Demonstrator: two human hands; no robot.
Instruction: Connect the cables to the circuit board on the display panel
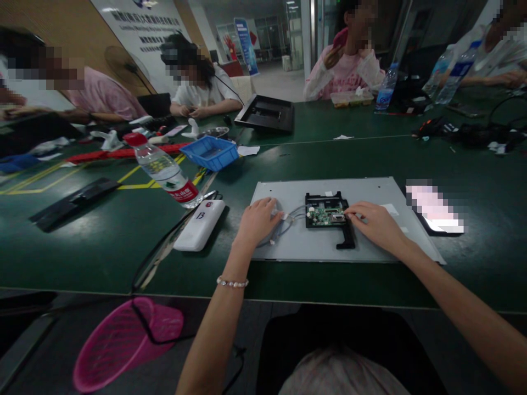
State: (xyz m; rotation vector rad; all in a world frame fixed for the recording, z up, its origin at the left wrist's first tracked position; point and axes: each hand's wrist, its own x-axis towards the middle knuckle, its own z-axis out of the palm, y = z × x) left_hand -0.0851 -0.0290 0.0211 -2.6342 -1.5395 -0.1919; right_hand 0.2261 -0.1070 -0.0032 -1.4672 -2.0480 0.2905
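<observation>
A green circuit board (pixel 327 216) sits in a black plastic bracket (pixel 346 237) on a flat grey panel (pixel 288 192). At the board's right edge is my right hand (pixel 376 224), its fingertips pinched together; whatever lies between them is too small to make out. My left hand (pixel 260 220) rests palm down on the panel's left part, thumb apart from the fingers. Grey cables (pixel 293 213) run from the bracket's left side toward my left hand and pass partly beneath it.
Left of the panel are a white power bank (pixel 200 225), a water bottle (pixel 167 175), a blue bin (pixel 212 153) and a black stand part (pixel 76 203). A lit phone (pixel 436 208) lies right. A pink basket (pixel 127 343) is below the table edge. Several people sit opposite.
</observation>
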